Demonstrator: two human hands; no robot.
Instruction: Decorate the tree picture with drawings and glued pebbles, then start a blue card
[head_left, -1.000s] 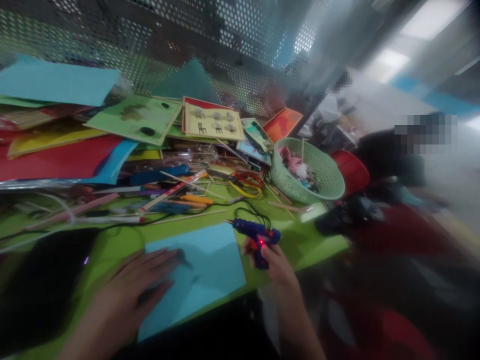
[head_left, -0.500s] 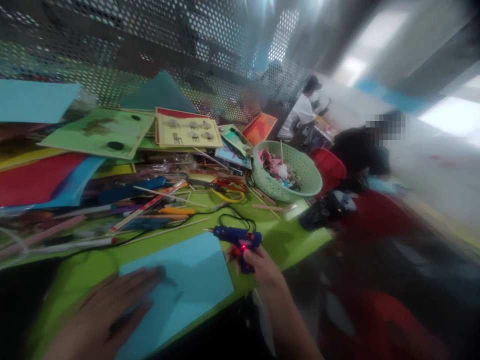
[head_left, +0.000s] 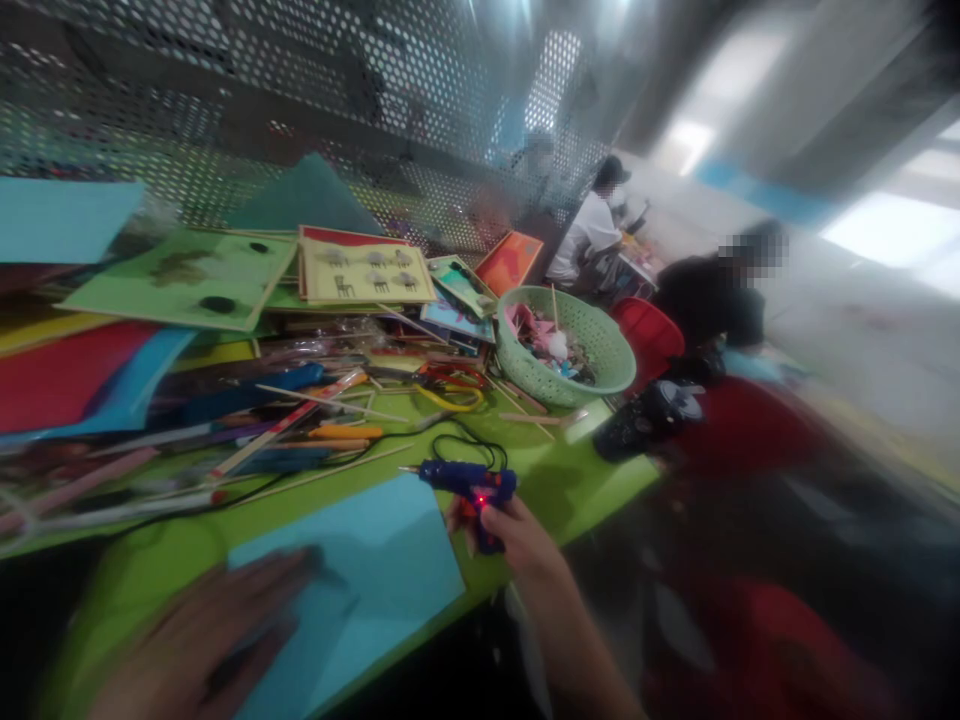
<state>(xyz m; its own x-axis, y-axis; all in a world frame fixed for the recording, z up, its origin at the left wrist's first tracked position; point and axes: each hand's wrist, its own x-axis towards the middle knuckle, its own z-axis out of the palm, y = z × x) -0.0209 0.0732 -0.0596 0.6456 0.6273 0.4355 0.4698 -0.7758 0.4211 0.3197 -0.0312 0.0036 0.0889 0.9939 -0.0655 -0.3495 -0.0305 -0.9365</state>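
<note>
My right hand (head_left: pixel 517 545) is wrapped round the grip of a blue glue gun (head_left: pixel 466 483) whose red light glows; its nozzle points left over the edge of a light blue paper sheet (head_left: pixel 375 560). A black cord runs from the gun across the green table (head_left: pixel 592 480). My left hand (head_left: pixel 202 635) lies flat on the near left part of the blue sheet, fingers stretched out and blurred.
Behind the sheet lie several sticks, pens, scissors (head_left: pixel 450 385) and coloured papers. A green basket (head_left: pixel 566 345) of scraps stands at the back right. Picture cards (head_left: pixel 360 268) lean against a perforated metal screen. People sit to the right beyond the table.
The view has swung right and up. My left hand has slid toward the near left corner of the blue sheet. The glue gun stays in my right hand at the sheet's right edge.
</note>
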